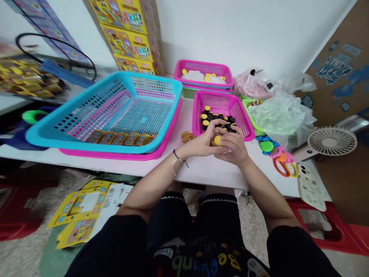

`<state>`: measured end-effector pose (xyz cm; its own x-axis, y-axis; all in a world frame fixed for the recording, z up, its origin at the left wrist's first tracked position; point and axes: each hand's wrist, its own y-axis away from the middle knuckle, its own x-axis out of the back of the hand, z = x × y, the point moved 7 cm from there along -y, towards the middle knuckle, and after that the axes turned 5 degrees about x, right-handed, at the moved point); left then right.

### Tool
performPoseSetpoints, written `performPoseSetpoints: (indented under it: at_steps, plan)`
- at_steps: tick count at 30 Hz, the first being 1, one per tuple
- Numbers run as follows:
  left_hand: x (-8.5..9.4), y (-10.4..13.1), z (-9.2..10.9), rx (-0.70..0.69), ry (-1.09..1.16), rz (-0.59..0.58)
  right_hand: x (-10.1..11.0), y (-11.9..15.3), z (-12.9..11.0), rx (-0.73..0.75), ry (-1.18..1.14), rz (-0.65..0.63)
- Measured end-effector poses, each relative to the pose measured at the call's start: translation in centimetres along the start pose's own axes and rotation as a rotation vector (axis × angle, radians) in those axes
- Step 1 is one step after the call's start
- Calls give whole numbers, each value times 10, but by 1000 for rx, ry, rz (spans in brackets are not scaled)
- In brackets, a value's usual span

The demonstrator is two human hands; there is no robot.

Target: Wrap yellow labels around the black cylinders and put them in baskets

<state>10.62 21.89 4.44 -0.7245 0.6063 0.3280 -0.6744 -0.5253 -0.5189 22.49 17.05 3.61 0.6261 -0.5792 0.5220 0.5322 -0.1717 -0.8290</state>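
Observation:
My left hand [205,141] and my right hand [235,147] meet over the table, just in front of a small pink basket [248,127]. Both have their fingers closed around a small round piece with a yellow top [216,141]; the rest of it is hidden by the fingers. Inside the pink basket lie several small black cylinders with yellow caps [205,124]. Close to my left wrist, a small printed yellow-brown packet [187,136] rests on the table.
To the left a large blue basket [132,148], holding a row of printed packets [119,138], sits on a pink one. Behind stand another pink basket [179,73] and stacked yellow boxes [135,48]. At right are plastic bags [285,115], scissors [281,167], a fan [331,141] and a phone [311,184].

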Motion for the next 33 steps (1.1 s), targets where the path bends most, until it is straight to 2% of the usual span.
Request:
performPoseSetpoints:
  at_steps: [2,4,7,8,10,11,13,14,16,18,20,21,23,26,28,30,33]
  plan:
    - [8,12,12,9,-140,243,1,0,1,-1,21,34]
    - [8,32,42,6,-333,365,4,2,-1,32,18,89]
    - [2,60,110,-64,-626,318,11,9,-6,115,7,209]
    - [8,66,132,-73,-693,313,12,11,-5,115,8,215]
    - [34,71,161,-11,-805,313,10,11,-2,75,25,181]
    - [55,70,166,31,-867,320,9,9,-1,53,41,162]
    - [102,63,159,91,-976,322,10,4,-1,31,75,152]
    - [128,57,146,143,-1004,324,10,1,-3,31,92,154]
    - [171,45,105,290,-1002,256,10,-4,-5,38,115,141]
    - [197,41,54,581,-987,96,7,-6,-4,23,139,92]
    - [203,46,14,878,-956,-84,4,-4,3,-22,170,33]
    - [201,50,3,987,-936,-146,3,-2,7,-51,179,9]
    - [192,57,-6,1114,-865,-188,2,2,16,-108,195,-21]
    - [178,64,-10,1203,-666,-144,2,4,26,-198,215,-59]
    - [174,67,-13,1215,-596,-146,3,4,31,-262,213,-70]
    - [175,67,-16,1212,-626,-185,6,3,34,-325,196,-44]
    - [177,65,-15,1209,-736,-267,19,4,45,-445,178,78]
